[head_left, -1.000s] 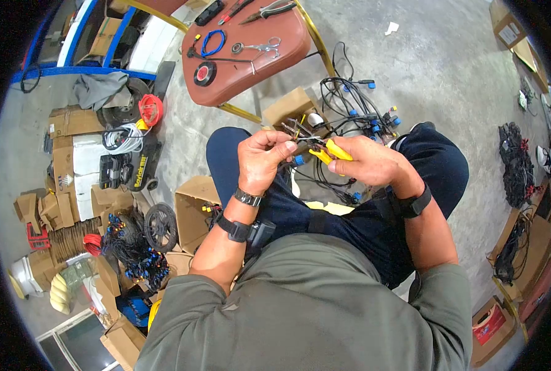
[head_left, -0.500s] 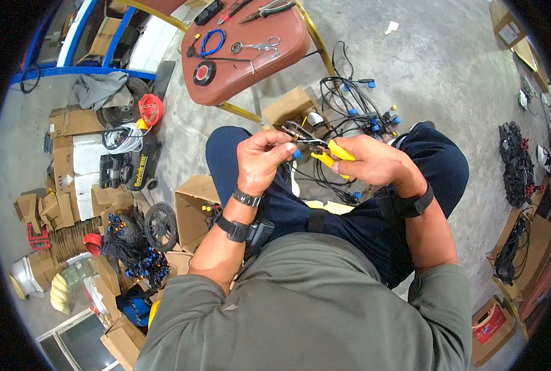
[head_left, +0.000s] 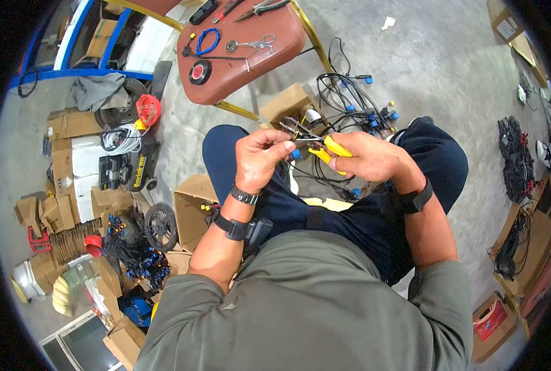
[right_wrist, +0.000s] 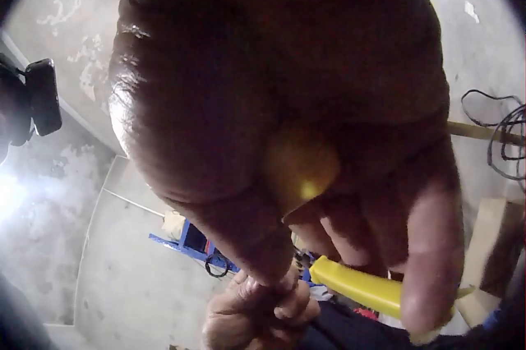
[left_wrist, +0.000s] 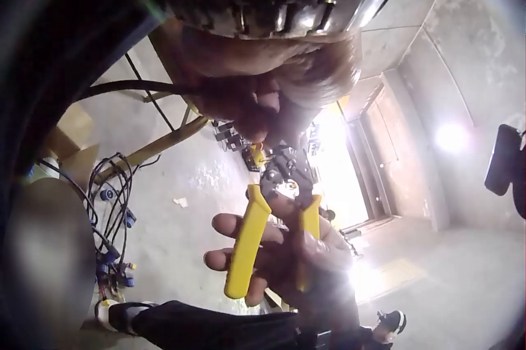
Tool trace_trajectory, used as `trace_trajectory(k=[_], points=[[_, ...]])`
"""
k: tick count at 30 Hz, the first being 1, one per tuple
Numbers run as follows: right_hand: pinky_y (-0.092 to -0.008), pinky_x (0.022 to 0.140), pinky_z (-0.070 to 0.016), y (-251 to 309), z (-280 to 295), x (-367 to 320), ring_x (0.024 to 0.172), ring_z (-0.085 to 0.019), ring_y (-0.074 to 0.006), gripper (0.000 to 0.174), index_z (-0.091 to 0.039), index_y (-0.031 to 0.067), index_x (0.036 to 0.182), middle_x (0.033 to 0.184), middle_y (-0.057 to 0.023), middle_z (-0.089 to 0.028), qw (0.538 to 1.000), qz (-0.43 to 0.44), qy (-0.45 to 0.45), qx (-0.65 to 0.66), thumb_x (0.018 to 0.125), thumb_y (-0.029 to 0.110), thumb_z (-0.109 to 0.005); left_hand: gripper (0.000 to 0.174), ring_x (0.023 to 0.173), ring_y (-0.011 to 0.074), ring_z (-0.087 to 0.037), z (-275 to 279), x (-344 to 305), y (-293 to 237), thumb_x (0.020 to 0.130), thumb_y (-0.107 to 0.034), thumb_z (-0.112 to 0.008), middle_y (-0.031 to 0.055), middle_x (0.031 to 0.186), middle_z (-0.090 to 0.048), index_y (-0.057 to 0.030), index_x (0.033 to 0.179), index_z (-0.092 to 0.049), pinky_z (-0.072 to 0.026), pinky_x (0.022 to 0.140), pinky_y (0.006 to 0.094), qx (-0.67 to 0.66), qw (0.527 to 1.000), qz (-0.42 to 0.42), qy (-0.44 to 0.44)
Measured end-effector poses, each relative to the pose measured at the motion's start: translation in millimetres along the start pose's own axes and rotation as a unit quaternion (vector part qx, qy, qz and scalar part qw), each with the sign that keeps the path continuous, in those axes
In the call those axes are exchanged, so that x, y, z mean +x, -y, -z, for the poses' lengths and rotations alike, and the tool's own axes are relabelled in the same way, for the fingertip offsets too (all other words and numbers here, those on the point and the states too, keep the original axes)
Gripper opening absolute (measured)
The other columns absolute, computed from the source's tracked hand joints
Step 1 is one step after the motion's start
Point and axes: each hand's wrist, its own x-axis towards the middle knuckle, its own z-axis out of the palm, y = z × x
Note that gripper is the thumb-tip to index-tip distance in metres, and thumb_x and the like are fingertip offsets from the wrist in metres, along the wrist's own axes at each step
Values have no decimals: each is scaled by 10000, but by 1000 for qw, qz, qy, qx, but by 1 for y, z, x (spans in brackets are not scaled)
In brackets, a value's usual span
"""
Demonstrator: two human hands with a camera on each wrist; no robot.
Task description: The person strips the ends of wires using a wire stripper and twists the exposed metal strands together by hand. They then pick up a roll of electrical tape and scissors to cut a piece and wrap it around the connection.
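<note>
My left hand (head_left: 260, 157) pinches a thin wire, with a yellow piece (left_wrist: 257, 155) showing at the fingertips in the left wrist view. A black cable (left_wrist: 131, 85) runs up to this hand, and a blue connector (head_left: 296, 154) hangs just below it. My right hand (head_left: 371, 161) holds wire strippers by their yellow handles (head_left: 337, 147). The handles stand apart in the left wrist view, fingers on one side and thumb on the other. The dark head of the tool (left_wrist: 288, 171) is right at the left fingertips. What its jaws hold is hidden.
Beyond the hands stands an open cardboard box (head_left: 286, 103) beside black cables (head_left: 349, 93) with blue connectors. A brown chair seat (head_left: 244, 55) carries black tape (head_left: 200, 72), scissors (head_left: 260, 43), pliers (head_left: 260, 9) and a blue wire coil (head_left: 208, 41). Boxes and cable bundles (head_left: 136, 247) lie left.
The head view has shifted slightly, moving the chair a little left in it. Both hands stay close together, still holding the wire and the wire strippers, with only small movements.
</note>
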Motion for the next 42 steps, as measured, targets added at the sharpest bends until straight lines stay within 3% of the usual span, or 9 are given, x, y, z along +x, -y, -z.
trace_trajectory(k=[12,18,23,27,32,38,42], points=[[-447,674,-462,0,0,1,736,-604,-355,276,-532,-17,987,795,-215,-620,1000,9,15,-10,885,234,-585,115,639,88,-594,6,3,4,816,14,-744,47,776,-678,15,922,-698,-487,591,222,-24,999,17,24],[-438,673,-461,1,-1,0,738,-608,-329,257,-533,-12,974,798,-207,-623,999,-27,29,32,880,223,-581,109,644,89,-597,6,2,2,817,18,-741,48,781,-680,13,917,-697,-489,590,224,-4,1000,-2,28],[-438,671,-461,1,0,0,739,-608,-330,253,-533,-11,973,797,-204,-623,1000,19,13,-21,877,218,-578,91,647,89,-596,5,2,-3,811,14,-752,39,773,-672,6,877,-691,-491,590,227,16,999,-13,32],[-443,680,-460,5,1,-1,752,-607,-351,254,-533,-13,973,809,-214,-618,998,-38,37,31,869,214,-578,207,647,97,-599,6,3,-1,805,25,-752,44,766,-662,-1,983,-651,-500,590,236,16,999,-35,35],[-458,683,-454,4,3,-5,754,-592,-386,251,-534,-7,968,822,-222,-610,999,13,23,-37,857,212,-584,450,679,148,-632,8,3,1,771,71,-748,79,829,-667,-18,1171,-563,-537,592,277,-79,995,-29,46],[-453,690,-458,4,6,-6,769,-592,-396,248,-548,-3,963,831,-223,-617,996,44,44,-66,845,209,-595,491,690,125,-649,12,1,-19,772,38,-771,95,942,-681,-22,1228,-601,-523,566,235,-30,988,88,126],[-442,694,-467,0,5,-6,772,-605,-388,243,-556,-2,959,835,-222,-627,994,53,52,-80,837,203,-602,535,654,122,-651,17,1,-23,770,43,-763,94,1001,-676,-34,1274,-597,-525,553,229,-7,977,113,180]])
